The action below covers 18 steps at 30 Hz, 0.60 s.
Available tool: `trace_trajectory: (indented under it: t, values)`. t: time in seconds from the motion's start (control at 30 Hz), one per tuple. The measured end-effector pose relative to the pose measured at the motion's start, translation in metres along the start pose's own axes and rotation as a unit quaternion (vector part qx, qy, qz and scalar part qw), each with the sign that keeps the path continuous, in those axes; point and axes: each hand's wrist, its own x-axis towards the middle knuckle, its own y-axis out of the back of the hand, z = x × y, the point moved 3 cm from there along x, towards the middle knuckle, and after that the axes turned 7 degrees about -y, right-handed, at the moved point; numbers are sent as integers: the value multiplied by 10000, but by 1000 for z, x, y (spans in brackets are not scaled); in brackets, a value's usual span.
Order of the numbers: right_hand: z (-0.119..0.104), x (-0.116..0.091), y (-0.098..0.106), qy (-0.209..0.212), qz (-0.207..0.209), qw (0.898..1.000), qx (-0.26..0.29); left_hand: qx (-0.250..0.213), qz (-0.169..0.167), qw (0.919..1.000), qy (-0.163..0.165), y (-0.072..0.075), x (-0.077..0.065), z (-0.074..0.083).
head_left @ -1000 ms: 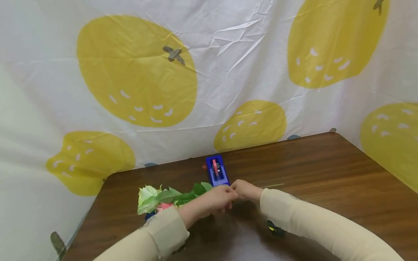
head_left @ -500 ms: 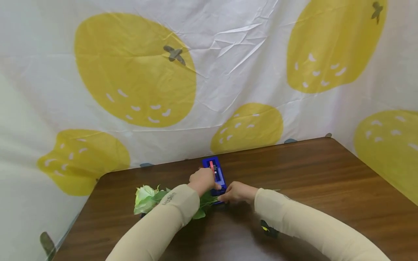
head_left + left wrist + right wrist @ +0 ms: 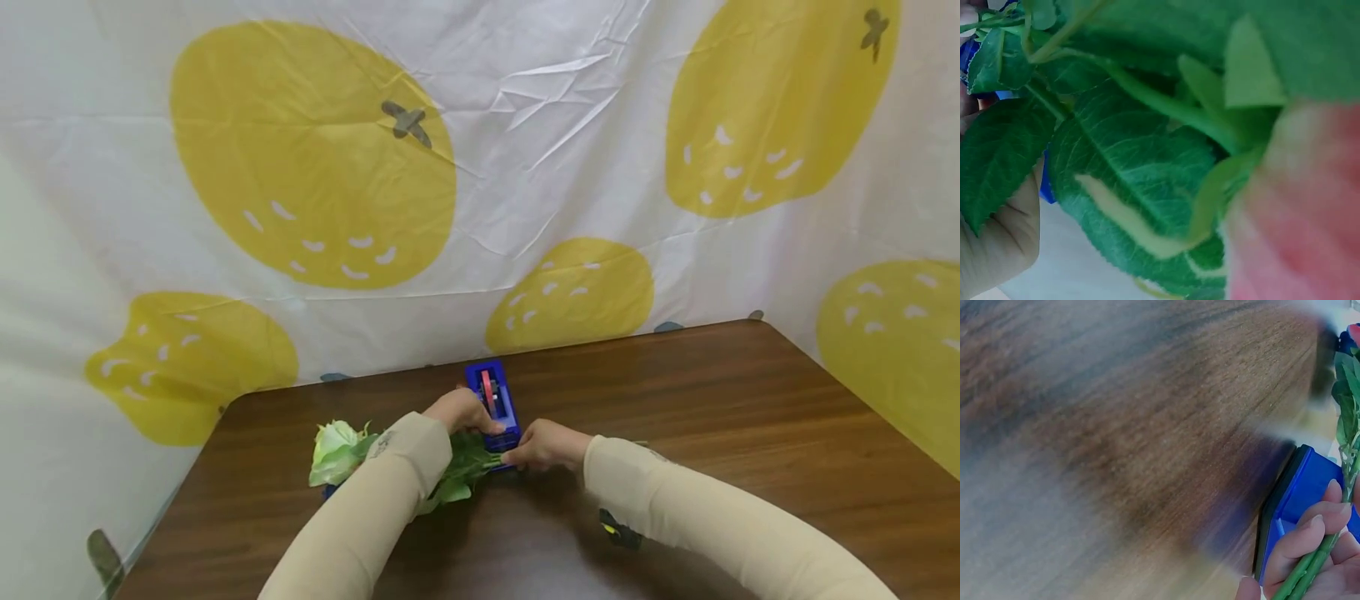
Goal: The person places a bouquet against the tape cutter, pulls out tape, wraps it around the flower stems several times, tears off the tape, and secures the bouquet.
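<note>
A bunch of artificial flowers lies across the table, with a pale cream rose, green leaves, and a pink bloom close to the left wrist camera. My right hand grips the green stems, fingers curled round them. Just behind the stems stands a blue tape dispenser with a red-centred roll. My left hand is at the dispenser's front end, thumb over its near part. Its other fingers are hidden, so what they hold is unclear.
A brown wooden table carries everything. Behind it and at both sides hangs a white curtain printed with big yellow fruit. A stem tip shows beyond my right sleeve.
My left hand has left the stems beside the right hand and moved left and back to the dispenser. The right hand has shifted slightly left, still holding the stems.
</note>
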Motion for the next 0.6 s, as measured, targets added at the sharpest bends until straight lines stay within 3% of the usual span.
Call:
trace_trajectory:
  t: [0.07,0.13,0.4,0.5,0.57,0.6]
  values:
    - [-1,0,-1,-5,-1,10000,-5,88,-16,10000,-33,-8,21,-8]
    - [-2,0,-1,8,-10,10000,32,311,72,9995,-61,-11,27,-9]
    - [1,2,-1,49,-66,9999,65,1095,234,9935,178,0,7,9]
    - [3,1,-1,60,-71,9999,43,1113,327,9930,220,3,-10,17]
    - [4,1,-3,108,-33,9999,40,1134,387,9926,201,11,-43,30]
    - [6,0,-4,130,-27,9998,-112,1316,346,9903,283,14,-51,34]
